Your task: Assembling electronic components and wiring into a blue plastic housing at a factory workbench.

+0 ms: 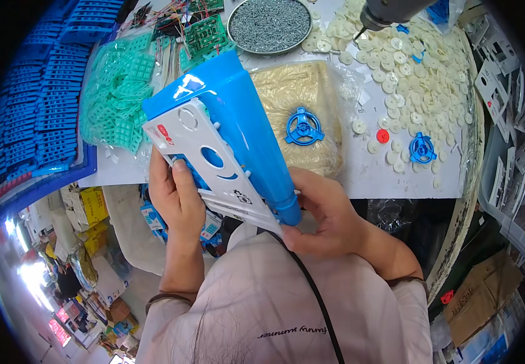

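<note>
Both my hands hold a glossy blue plastic housing (247,121) with a white faceplate (208,164) along its left side, tilted above the near edge of the worktable. Oval and curved cutouts and small pegs show on the plate; whether it is fully seated in the housing I cannot tell. My left hand (177,194) grips the plate's left edge, thumb on top at a cutout. My right hand (326,212) is closed around the lower right end, fingers behind the housing and thumb at the plate's corner.
A blue three-armed wheel (304,126) lies on a wrapped tan bundle (268,82); another blue wheel (422,148) sits among pale discs (390,67). An electric screwdriver (390,15) hangs above. Behind are a bowl of screws (268,27), green keypads (117,91) and blue stacked parts (50,91).
</note>
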{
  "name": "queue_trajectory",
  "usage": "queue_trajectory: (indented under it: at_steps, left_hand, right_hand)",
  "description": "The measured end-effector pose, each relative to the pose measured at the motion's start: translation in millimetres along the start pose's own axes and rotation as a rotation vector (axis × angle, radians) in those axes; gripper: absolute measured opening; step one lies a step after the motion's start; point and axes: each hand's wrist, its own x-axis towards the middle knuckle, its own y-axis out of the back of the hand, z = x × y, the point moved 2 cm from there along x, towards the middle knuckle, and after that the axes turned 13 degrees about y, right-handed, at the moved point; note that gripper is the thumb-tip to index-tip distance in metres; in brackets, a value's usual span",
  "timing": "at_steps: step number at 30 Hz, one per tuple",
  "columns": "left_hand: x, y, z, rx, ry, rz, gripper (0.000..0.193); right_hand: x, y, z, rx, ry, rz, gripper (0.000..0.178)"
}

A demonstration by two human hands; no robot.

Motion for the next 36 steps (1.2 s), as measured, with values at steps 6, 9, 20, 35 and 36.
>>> queue_trajectory:
  at_steps: [6, 9, 20, 35, 36]
  left_hand:
    - [-1.9, 7.9, 1.8, 0.066, -0.002, -0.004, 0.044]
    - [-4.3, 6.3, 4.5, 0.054, -0.042, 0.045, 0.044]
    - [-14.9, -1.6, 16.0, 0.006, 0.004, -0.059, 0.052]
    - [-12.3, -10.4, 24.4, -0.121, -0.125, -0.241, 0.027]
    - [-11.2, -8.9, 23.5, -0.076, -0.146, -0.254, 0.028]
  right_hand:
    - [-2.3, 2.6, 3.4, 0.063, -0.009, -0.009, 0.062]
    - [-1.5, 3.4, 1.9, 0.091, -0.098, 0.023, 0.058]
    - [21.8, 15.1, -8.4, 0.021, -0.117, 0.214, 0.045]
    - [18.4, 25.1, 0.5, 0.061, 0.015, 0.439, 0.039]
    - [16.8, 24.8, 0.5, 0.03, 0.007, 0.435, 0.039]
